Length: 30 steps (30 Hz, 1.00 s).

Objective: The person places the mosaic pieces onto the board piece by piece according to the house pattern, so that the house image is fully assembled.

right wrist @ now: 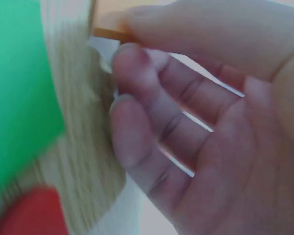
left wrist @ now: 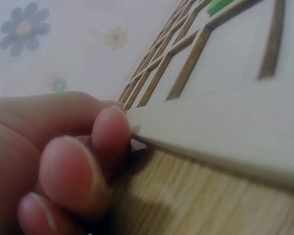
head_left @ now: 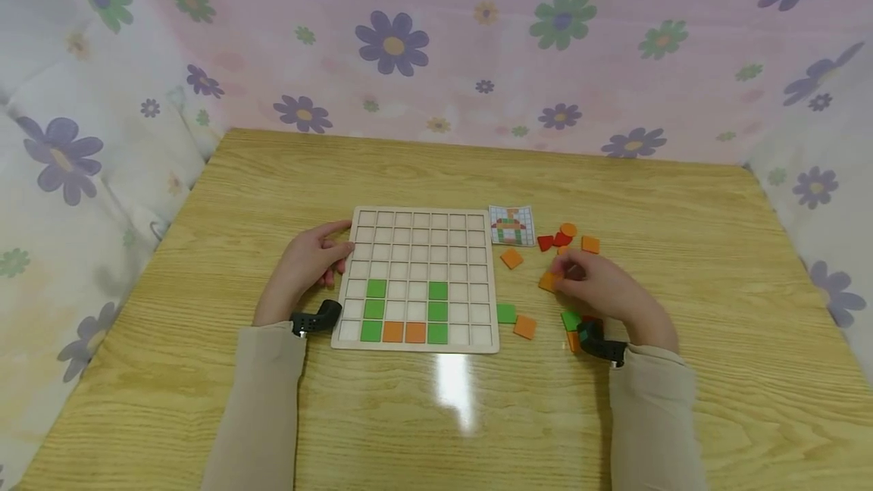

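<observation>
A square wooden grid board (head_left: 418, 351) lies on the table, with green tiles (head_left: 376, 289) in two columns and two orange tiles (head_left: 404, 332) between them in the bottom row. My left hand (head_left: 305, 260) holds the board's left edge, its thumb and fingertips (left wrist: 111, 125) right at the rim in the left wrist view. To the right of the board, my right hand (head_left: 603, 286) pinches an orange square tile (head_left: 548, 282) between thumb and fingers. That tile's edge (right wrist: 108, 33) also shows at the top of the right wrist view.
A small pattern card (head_left: 511, 226) lies by the board's upper right corner. Loose orange squares (head_left: 524, 326), a green square (head_left: 506, 314), red pieces (head_left: 546, 243) and an orange disc (head_left: 568, 229) are scattered to the right. More tiles (head_left: 570, 320) lie partly under the right wrist camera.
</observation>
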{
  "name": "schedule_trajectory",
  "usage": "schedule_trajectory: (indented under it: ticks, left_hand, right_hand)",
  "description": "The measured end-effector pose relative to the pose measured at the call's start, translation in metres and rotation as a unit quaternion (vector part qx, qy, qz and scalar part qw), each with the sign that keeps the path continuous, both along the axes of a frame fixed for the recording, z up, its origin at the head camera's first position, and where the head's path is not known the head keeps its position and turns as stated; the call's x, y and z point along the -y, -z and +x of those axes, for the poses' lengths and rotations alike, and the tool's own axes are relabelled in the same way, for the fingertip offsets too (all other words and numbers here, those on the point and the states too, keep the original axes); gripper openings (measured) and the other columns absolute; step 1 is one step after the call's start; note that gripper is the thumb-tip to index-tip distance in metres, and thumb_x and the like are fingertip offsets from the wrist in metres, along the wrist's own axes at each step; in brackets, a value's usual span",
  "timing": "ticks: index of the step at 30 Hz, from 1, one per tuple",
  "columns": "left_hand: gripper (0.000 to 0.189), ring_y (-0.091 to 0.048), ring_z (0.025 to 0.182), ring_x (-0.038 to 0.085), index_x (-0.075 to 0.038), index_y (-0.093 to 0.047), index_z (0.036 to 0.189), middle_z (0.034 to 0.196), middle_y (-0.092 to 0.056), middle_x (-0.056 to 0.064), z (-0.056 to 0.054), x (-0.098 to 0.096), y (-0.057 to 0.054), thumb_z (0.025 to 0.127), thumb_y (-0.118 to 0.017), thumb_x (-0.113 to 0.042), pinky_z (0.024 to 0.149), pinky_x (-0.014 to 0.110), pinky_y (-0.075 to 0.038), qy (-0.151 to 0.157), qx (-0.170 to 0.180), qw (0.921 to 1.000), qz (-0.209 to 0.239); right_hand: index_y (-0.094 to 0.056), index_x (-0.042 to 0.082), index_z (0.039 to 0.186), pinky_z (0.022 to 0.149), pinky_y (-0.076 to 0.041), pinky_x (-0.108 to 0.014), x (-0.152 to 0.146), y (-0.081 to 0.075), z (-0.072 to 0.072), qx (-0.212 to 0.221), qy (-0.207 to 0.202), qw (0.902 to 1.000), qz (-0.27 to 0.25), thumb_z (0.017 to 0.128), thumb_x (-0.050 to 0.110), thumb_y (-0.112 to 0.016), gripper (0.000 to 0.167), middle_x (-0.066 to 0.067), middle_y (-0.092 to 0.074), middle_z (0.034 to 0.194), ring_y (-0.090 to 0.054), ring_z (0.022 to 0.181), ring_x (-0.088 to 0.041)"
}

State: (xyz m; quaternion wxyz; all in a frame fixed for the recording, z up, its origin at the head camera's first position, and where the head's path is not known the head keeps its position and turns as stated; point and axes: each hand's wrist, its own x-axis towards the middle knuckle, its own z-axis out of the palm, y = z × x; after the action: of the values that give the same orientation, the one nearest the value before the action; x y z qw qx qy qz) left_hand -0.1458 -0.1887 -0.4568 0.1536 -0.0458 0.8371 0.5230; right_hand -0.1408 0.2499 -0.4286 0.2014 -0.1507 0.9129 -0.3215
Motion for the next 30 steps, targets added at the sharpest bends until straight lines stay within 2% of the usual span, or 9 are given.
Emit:
schedule_trajectory:
  ticks: [4,6,11,16,20,25,30]
  left_hand:
    - [0.049,-0.048,0.041,0.018,-0.028,-0.042,0.133,0.068,-0.058,0.014,0.000,-0.001,0.001,0.087,-0.058,-0.032,0.040,0.033,-0.045,0.001,0.000,1.0000,0.003]
    - [0.049,-0.048,0.041,0.018,-0.028,-0.042,0.133,0.068,-0.058,0.014,-0.001,-0.001,0.001,0.087,-0.058,-0.033,0.040,0.032,-0.045,0.002,0.002,1.0000,0.004]
    - [0.049,-0.048,0.041,0.018,-0.028,-0.042,0.133,0.067,-0.058,0.014,-0.002,-0.002,0.001,0.087,-0.058,-0.033,0.040,0.032,-0.045,0.001,0.002,1.0000,0.005]
    - [0.050,-0.048,0.040,0.018,-0.027,-0.042,0.133,0.067,-0.058,0.014,-0.002,-0.001,0.001,0.087,-0.059,-0.032,0.039,0.031,-0.045,0.002,0.003,1.0000,0.006]
    - [0.050,-0.048,0.041,0.017,-0.026,-0.042,0.133,0.067,-0.058,0.014,-0.002,0.000,0.002,0.087,-0.059,-0.032,0.040,0.030,-0.045,0.001,0.005,1.0000,0.006]
    - [0.050,-0.049,0.042,0.017,-0.026,-0.041,0.134,0.067,-0.057,0.013,-0.001,0.000,0.002,0.087,-0.058,-0.031,0.041,0.030,-0.045,-0.002,0.008,0.9999,0.006]
    - [0.050,-0.049,0.042,0.017,-0.026,-0.042,0.134,0.067,-0.057,0.013,0.000,0.000,0.003,0.087,-0.058,-0.030,0.041,0.030,-0.045,-0.005,0.005,0.9999,0.008]
  right_hand:
    - [-0.055,0.019,0.116,0.076,-0.042,-0.036,0.010,0.000,0.000,-0.004,0.001,0.9998,-0.019,0.091,0.021,-0.053,0.025,-0.004,-0.054,0.102,-0.050,0.086,-0.020]
    - [-0.055,0.022,0.118,0.074,-0.042,-0.035,0.015,-0.001,0.000,-0.006,0.006,0.9998,-0.019,0.092,0.022,-0.050,0.026,-0.003,-0.054,0.101,-0.050,0.084,-0.020]
    - [-0.055,0.022,0.113,0.070,-0.043,-0.034,0.029,-0.004,0.000,-0.012,0.026,0.9993,-0.025,0.092,0.027,-0.051,0.022,-0.002,-0.058,0.089,-0.052,0.078,-0.018]
    - [-0.057,0.019,0.107,0.069,-0.045,-0.033,0.045,-0.004,0.000,0.004,0.044,0.9979,-0.047,0.088,0.032,-0.055,0.023,-0.001,-0.058,0.088,-0.054,0.075,-0.019]
    - [-0.058,0.019,0.104,0.065,-0.045,-0.033,0.061,-0.002,-0.001,0.014,0.033,0.9969,-0.070,0.088,0.035,-0.055,0.022,-0.004,-0.058,0.080,-0.054,0.069,-0.020]
    - [-0.059,0.023,0.101,0.057,-0.042,-0.033,0.080,-0.007,-0.002,-0.004,0.030,0.9973,-0.068,0.088,0.038,-0.054,0.021,-0.007,-0.056,0.070,-0.052,0.063,-0.022]
    - [-0.062,0.023,0.100,0.057,-0.043,-0.032,0.096,-0.010,-0.004,-0.024,0.043,0.9960,-0.075,0.088,0.037,-0.054,0.020,-0.006,-0.058,0.076,-0.053,0.065,-0.022]
